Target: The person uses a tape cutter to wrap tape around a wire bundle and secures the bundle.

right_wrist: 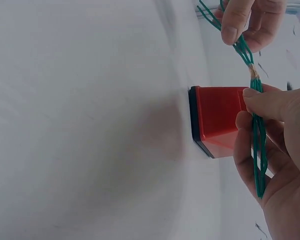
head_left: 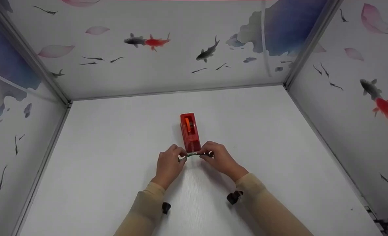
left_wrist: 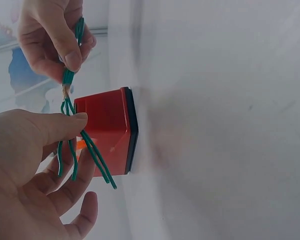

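Note:
A bundle of thin green strands (left_wrist: pixel 92 152) (right_wrist: pixel 258 145) is stretched between both hands, with a tan band (right_wrist: pixel 253 71) round its middle. My left hand (head_left: pixel 170 164) pinches the side where loose ends fan out, as the left wrist view shows. On the other side of the band, my right hand (head_left: pixel 221 159) pinches the part that looks looped. Just beyond the fingers stands a red tape dispenser (head_left: pixel 190 132) with an orange wheel (head_left: pixel 188 125); in the head view the bundle is at its near end.
The white table (head_left: pixel 115 141) is bordered by a back wall (head_left: pixel 167 75) and side walls printed with fish and petals. Metal strips run along the corners. A small black device (head_left: pixel 234 197) is at the right sleeve and another (head_left: pixel 166 207) at the left.

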Available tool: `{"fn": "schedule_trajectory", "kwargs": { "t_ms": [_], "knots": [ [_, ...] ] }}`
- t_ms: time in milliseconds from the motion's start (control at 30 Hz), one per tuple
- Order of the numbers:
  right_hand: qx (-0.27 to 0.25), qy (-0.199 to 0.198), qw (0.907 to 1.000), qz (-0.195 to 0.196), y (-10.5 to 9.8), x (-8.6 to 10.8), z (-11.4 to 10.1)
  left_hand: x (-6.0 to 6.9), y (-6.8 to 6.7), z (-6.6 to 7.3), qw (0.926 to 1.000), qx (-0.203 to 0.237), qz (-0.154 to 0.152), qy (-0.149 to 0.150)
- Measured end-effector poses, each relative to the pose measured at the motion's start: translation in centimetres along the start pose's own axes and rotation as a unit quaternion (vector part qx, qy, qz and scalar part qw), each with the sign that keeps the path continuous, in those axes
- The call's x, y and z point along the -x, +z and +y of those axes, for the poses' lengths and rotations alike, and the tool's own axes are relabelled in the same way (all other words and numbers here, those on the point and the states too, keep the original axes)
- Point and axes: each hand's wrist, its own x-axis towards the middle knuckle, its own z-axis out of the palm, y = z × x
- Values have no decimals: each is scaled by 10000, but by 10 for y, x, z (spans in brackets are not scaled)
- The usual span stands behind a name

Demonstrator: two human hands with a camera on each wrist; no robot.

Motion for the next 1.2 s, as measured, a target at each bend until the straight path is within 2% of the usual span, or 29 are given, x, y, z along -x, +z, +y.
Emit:
{"fn": "schedule_trajectory", "kwargs": {
  "t_ms": [233, 533, 933, 1200],
  "knots": [
    [-131, -308, 9994, -15, 2, 0, 2, 1, 0, -2, 9998, -71, 75, 155],
    [-88, -258, 9996, -1, 1, 0, 2, 0, -1, -1, 10000, -62, 12, 64],
    [-121, -305, 9994, 101, 0, 1, 1, 1, -3, 0, 9999, 67, 20, 132],
    [-255, -744, 9957, 480, 2, 2, 1, 2, -3, -1, 9977, 440, 395, 330]
  ]
}}
